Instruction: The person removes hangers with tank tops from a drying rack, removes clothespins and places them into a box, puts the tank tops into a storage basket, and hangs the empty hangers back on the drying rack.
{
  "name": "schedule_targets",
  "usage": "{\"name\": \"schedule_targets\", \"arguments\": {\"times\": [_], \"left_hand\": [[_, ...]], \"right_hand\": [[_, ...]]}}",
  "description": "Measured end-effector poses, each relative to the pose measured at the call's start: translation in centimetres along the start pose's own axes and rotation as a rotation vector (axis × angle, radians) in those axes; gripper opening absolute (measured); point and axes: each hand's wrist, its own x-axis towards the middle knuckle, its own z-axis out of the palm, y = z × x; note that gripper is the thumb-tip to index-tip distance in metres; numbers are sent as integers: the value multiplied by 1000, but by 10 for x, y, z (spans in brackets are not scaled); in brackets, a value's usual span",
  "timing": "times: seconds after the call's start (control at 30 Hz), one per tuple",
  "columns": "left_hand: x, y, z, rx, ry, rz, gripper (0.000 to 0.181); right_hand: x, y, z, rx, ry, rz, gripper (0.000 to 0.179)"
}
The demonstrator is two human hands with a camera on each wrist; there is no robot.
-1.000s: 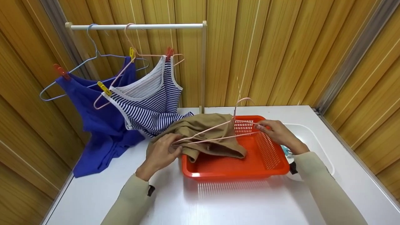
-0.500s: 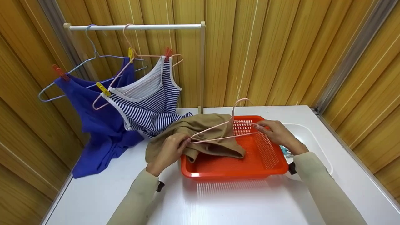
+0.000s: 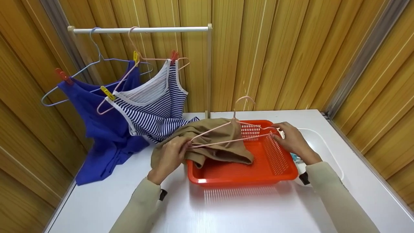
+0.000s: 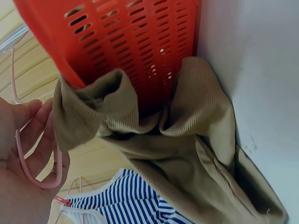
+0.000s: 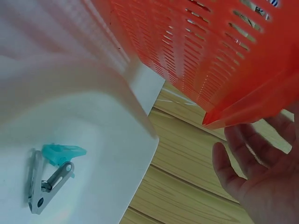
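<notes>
A pink wire hanger point(image 3: 223, 142) spans between both hands above the basket, its hook point(image 3: 245, 98) pointing up. My left hand point(image 3: 171, 155) grips the hanger's left end; in the left wrist view its pink loop lies across the fingers point(image 4: 44, 149). At the other end is my right hand point(image 3: 292, 142), thumb and fingers apart around the hanger's tip. A brown ribbed garment point(image 3: 216, 129) drapes over the left rim of the red plastic basket point(image 3: 242, 179), beneath the hanger. In the right wrist view the right fingers point(image 5: 247, 149) are spread beside the basket.
A rack with a white bar point(image 3: 168, 29) stands behind, bearing a blue garment point(image 3: 106, 129) and a striped tank top point(image 3: 155, 110) on hangers with clothespins. A white tray point(image 3: 320, 142) right of the basket holds a teal clothespin point(image 5: 60, 154) and a grey clip point(image 5: 49, 186).
The hanger has shifted slightly left and its hook has turned. My right hand has moved a little right, thumb and fingers spreading. The left hand slid inward along the hanger, then back slightly.
</notes>
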Motion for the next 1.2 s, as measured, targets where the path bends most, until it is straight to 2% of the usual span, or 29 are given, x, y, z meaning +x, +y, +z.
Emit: {"name": "schedule_targets", "arguments": {"times": [0.2,0.43,0.77,1.0,1.2], "left_hand": [[-5,-6,-11,60,35,-39,17],[-5,-14,-20,-53,51,-39,14],[-8,-25,-42,-10,107,-59,14],[-13,-36,-59,9,139,-90,15],[-16,-43,-70,31,191,-89,15]], "right_hand": [[-5,1,2,-52,7,41,41],[-9,0,8,-90,-11,78,35],[-13,2,24,-87,123,51,33],[-13,3,29,-69,181,64,33],[-15,4,30,-52,198,82,34]]}}
